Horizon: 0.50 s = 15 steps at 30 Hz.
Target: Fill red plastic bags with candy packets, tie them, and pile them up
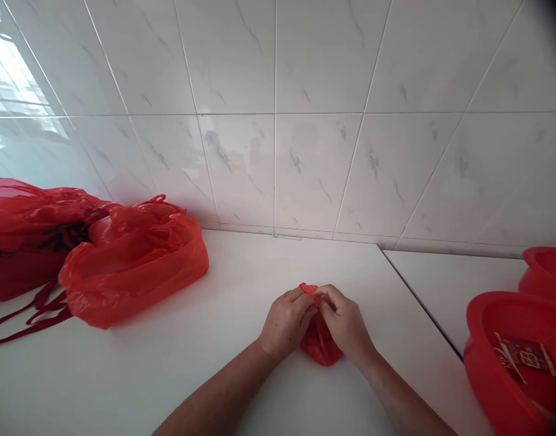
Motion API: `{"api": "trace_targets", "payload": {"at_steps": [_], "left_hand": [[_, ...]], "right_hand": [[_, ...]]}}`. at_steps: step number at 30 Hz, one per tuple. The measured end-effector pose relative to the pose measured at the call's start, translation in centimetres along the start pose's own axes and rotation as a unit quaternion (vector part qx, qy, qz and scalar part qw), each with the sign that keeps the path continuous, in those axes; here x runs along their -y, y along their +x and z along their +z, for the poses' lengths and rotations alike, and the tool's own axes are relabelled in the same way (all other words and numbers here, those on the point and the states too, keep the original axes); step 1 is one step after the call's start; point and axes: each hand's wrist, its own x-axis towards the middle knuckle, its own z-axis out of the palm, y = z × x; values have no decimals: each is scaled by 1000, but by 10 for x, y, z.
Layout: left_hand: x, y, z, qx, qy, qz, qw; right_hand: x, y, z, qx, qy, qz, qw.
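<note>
A small red plastic bag (322, 350) rests on the white table in front of me, its lower part bulging. My left hand (287, 321) grips the gathered neck of the bag from the left, fingers curled inward. From the right, my right hand (344, 318) pinches the same bunched plastic, thumb and fingers closed. A bit of the bag's top sticks up between the two hands. What lies inside the bag cannot be made out, and the fingertips partly cover the neck.
An open red plastic bag (142, 290) lies at the left beside a larger dark red bag (19, 242) with straps. At the right stand a red basket (480, 339) holding a patterned packet and thin sticks, and another red basket (532, 275). A tiled wall (318, 169) rises behind the table (205, 375).
</note>
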Motion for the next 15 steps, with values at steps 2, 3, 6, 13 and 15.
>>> {"api": "trace_targets", "payload": {"at_steps": [2, 3, 6, 13, 15], "left_hand": [[4, -1, 2, -9, 17, 24, 1000], [6, -2, 2, -15, 26, 32, 999], [9, -3, 6, -33, 46, 49, 997], [-2, -8, 14, 31, 69, 144, 987], [-5, -9, 16, 62, 61, 157, 984]], "right_hand": [[-2, 3, -4, 31, 62, 34, 997], [-3, 4, -6, 39, 86, 56, 994], [-7, 8, -11, 40, 141, 125, 981], [-25, 16, -17, -17, 250, 153, 956], [-32, 19, -19, -58, 232, 151, 959]]}}
